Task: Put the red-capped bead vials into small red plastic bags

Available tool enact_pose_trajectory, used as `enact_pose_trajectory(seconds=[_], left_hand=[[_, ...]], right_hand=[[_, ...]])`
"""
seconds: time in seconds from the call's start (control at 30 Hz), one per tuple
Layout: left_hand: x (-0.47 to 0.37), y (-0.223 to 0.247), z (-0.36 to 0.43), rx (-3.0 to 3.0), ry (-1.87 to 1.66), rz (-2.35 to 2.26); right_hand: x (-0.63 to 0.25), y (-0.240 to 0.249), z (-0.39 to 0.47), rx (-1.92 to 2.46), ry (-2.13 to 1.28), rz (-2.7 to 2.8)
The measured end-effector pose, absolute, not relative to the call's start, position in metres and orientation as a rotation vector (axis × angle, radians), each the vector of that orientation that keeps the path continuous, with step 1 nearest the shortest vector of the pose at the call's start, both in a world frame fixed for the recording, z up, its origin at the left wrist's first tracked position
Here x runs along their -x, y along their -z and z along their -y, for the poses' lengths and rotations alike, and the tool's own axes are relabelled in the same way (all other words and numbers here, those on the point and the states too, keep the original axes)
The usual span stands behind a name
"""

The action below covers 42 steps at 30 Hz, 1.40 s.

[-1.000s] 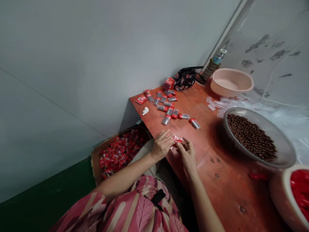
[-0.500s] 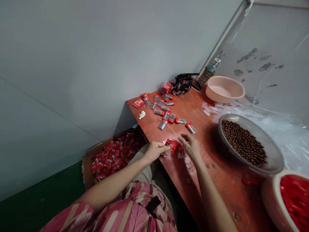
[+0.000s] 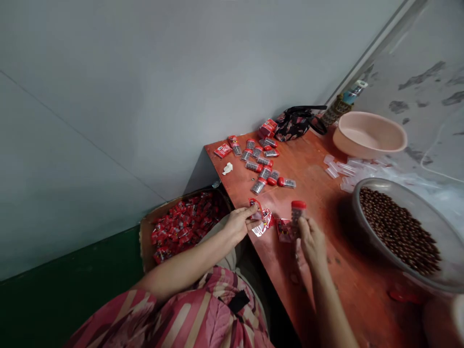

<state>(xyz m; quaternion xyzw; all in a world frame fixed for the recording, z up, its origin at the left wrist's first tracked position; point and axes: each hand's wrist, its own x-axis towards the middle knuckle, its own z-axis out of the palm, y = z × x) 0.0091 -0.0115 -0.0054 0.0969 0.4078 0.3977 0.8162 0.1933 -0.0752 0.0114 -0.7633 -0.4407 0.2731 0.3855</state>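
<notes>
Pinching a red printed wrapper (image 3: 255, 209) between thumb and fingers: one left hand (image 3: 239, 224), at the near edge of the orange-red table (image 3: 311, 176). One right hand (image 3: 313, 243), thumb and fingers closed on a red-capped tube (image 3: 298, 211), held upright above the tabletop. Between the hands lay more red wrappers (image 3: 284, 229). Beyond them, a loose group of capped tubes (image 3: 264, 172) rested on their sides. To the right stood one grey bowl (image 3: 429, 212) of brown beads (image 3: 398, 232), near clear empty tubes (image 3: 346, 170). Below the table's left edge sat one carton (image 3: 145, 241) of red packets (image 3: 184, 224).
</notes>
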Motion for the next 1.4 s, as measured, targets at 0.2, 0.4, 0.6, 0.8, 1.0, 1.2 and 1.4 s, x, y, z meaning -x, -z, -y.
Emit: enact_pose_trajectory(seconds=[0.2, 0.4, 0.6, 0.8, 1.0, 1.2, 1.4], left_hand=[[-0.023, 0.005, 0.013, -0.094, -0.879, -0.808], [-0.034, 0.006, 0.022, -0.072, -0.911, -0.740], [-0.035, 0.001, 0.030, -0.118, -0.916, -0.691], [-0.033, -0.002, 0.032, -0.243, -0.902, -0.685], [-0.029, -0.006, 0.030, -0.398, -0.875, -0.651], [-0.026, -0.003, 0.028, -0.485, -0.713, -0.679], [-0.019, -0.009, 0.024, -0.642, -0.633, -0.646]], right_hand=[[-0.118, 0.001, 0.129, 1.686, -0.981, 0.934], [-0.107, 0.015, 0.126, 1.711, -0.925, 0.922], [-0.106, 0.019, 0.124, 1.674, -0.885, 0.895], [-0.106, 0.018, 0.121, 1.602, -0.954, 0.852], [-0.112, 0.019, 0.120, 1.701, -0.863, 0.953], [-0.113, 0.027, 0.121, 1.796, -0.658, 1.050], [-0.114, 0.023, 0.119, 1.573, -1.018, 0.906]])
